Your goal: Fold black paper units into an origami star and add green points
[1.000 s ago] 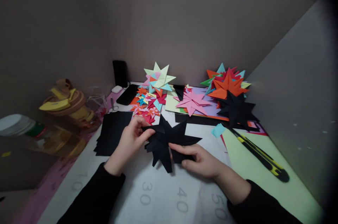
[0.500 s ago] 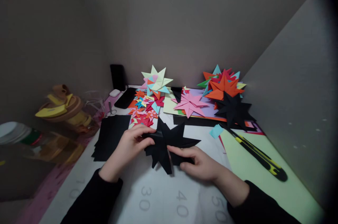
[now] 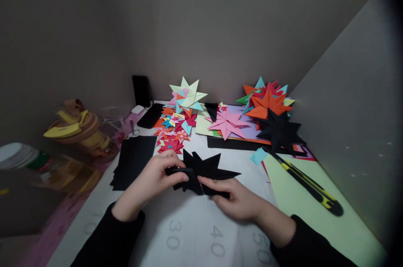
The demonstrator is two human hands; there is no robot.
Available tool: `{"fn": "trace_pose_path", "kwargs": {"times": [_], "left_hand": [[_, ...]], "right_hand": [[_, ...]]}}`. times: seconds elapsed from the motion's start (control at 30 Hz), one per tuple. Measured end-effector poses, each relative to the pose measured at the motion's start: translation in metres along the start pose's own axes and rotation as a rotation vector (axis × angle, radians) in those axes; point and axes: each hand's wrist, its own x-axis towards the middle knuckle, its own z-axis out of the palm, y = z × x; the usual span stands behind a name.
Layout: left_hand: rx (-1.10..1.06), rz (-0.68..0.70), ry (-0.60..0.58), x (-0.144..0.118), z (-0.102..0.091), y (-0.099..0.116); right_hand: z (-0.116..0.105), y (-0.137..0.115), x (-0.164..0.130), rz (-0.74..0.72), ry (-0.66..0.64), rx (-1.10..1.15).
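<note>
Both hands hold a black folded paper star just above the white mat with printed numbers. My left hand pinches the star's left point between thumb and fingers. My right hand grips its lower right part, thumb on top. The star is tilted nearly flat, so I see it edge-on with its points spreading left, up and right.
A stack of black paper sheets lies to the left. Behind are small coloured stars, a pale green star, a pink star, an orange star pile and another black star. A yellow-black utility knife lies on green paper at right.
The black star has been tipped from facing me to nearly flat. My left hand has slid slightly down and left along its point.
</note>
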Motion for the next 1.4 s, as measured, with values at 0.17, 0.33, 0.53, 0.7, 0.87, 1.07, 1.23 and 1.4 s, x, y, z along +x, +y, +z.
{"fn": "trace_pose_path", "kwargs": {"times": [0.17, 0.33, 0.53, 0.7, 0.87, 1.07, 1.23, 1.4], "left_hand": [[-0.016, -0.058, 0.044, 0.000, 0.004, -0.001], [0.047, -0.070, 0.220, 0.001, 0.007, -0.005], [0.047, -0.152, 0.203, 0.002, 0.010, -0.003], [-0.077, -0.297, 0.219, 0.007, 0.018, 0.000], [-0.222, -0.313, 0.386, 0.007, 0.022, -0.003], [-0.545, -0.475, 0.430, 0.005, 0.022, -0.009], [-0.500, -0.523, 0.471, 0.006, 0.028, -0.013], [-0.642, -0.523, 0.457, 0.007, 0.038, -0.016]], "right_hand": [[-0.002, 0.000, 0.001, -0.006, 0.013, 0.040], [-0.005, 0.000, 0.001, 0.034, 0.004, 0.116], [-0.005, 0.003, 0.000, 0.053, -0.024, 0.156], [-0.005, 0.005, 0.001, 0.071, -0.059, 0.218], [-0.004, 0.006, 0.003, 0.119, -0.070, 0.322], [-0.006, 0.009, 0.003, 0.145, 0.031, 0.425], [-0.006, 0.011, 0.002, 0.131, 0.008, 0.443], [-0.004, 0.012, 0.003, 0.130, 0.026, 0.474]]}}
